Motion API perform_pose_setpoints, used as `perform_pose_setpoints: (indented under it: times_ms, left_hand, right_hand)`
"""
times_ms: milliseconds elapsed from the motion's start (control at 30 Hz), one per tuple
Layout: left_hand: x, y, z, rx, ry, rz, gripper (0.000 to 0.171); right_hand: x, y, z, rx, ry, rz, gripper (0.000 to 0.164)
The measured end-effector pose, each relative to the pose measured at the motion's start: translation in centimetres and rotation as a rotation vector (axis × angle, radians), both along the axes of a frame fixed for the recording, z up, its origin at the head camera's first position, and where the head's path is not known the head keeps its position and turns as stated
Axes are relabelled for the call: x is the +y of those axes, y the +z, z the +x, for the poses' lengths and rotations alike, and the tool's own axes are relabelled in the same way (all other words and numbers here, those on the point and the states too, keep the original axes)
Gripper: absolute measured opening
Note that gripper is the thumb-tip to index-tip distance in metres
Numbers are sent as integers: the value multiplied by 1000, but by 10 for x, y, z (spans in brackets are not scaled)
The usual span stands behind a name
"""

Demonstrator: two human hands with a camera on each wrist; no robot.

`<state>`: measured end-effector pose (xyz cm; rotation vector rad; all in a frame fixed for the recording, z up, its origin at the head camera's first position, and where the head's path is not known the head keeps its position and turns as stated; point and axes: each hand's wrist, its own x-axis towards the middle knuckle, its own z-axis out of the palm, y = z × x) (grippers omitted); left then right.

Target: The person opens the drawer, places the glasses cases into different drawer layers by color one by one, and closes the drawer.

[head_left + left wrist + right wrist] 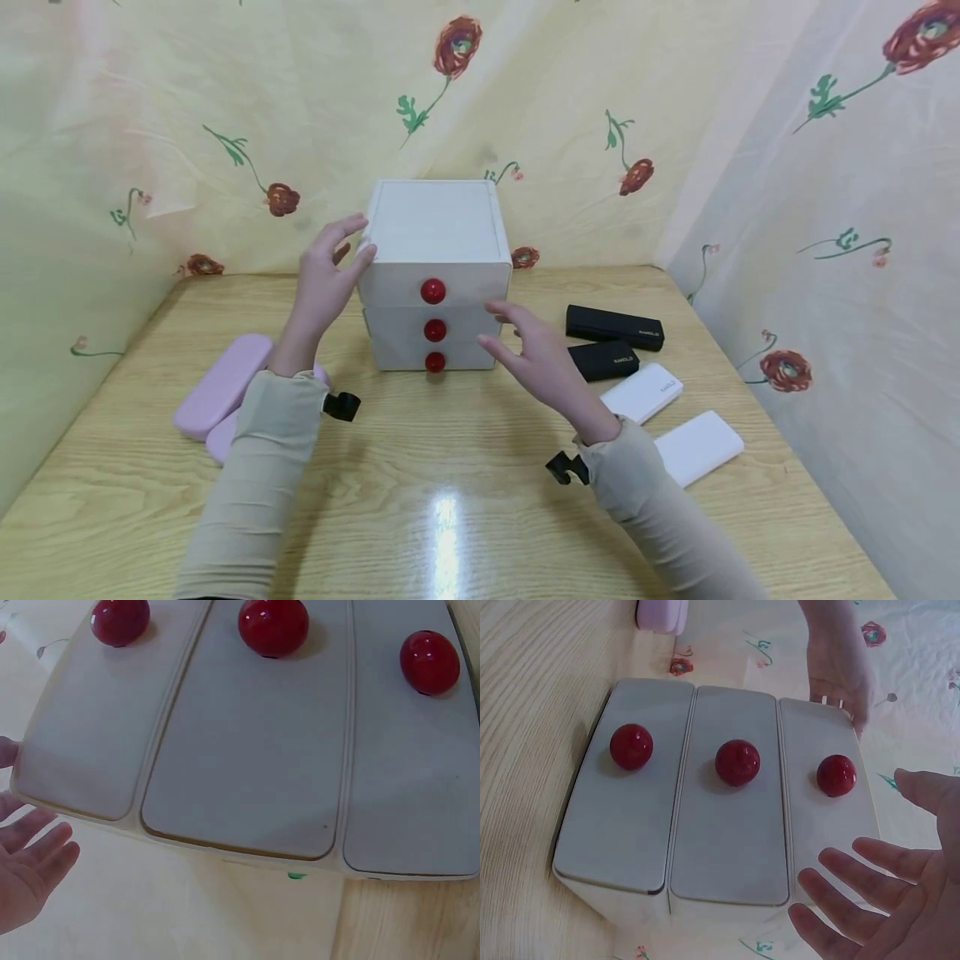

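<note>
A small white chest with three drawers stands on the wooden table, each drawer front bearing a round red knob. All the drawers are closed. At its upper left edge is my left hand, thumb by the front corner and fingers along the top side; the left wrist view shows the fingers loosely spread by that edge. Whether they press on it I cannot tell. My right hand hovers near the chest's right front edge with relaxed, spread fingers and nothing in it.
Two lilac rounded cases lie on the left, partly behind my left forearm. To the right are two black oblong boxes and two white ones, some partly covered by my right arm. Flower-patterned cloth hangs behind the table.
</note>
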<state>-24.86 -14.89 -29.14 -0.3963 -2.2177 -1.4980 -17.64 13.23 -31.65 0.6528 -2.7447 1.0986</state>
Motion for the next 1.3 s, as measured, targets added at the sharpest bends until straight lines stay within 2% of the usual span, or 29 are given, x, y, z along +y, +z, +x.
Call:
perform_pose_setpoints:
  times_ms: [300,700,933,1300]
  left_hand:
    - [-1,-7,-1,-33,-20,17,41]
    - [-2,-16,-1,-44,-58,116,40]
    - [-3,-17,-2,-41,-67,93,40]
    - [-1,-16,1,-52,-63,56,46]
  right_hand:
    - [-12,0,-3,-5,42,-51,49]
    - [-23,-6,-14,-131,53,-203,41]
    - [-32,-4,-21,-219,40,-256,41]
    - [-42,-5,-27,-220,27,-317,41]
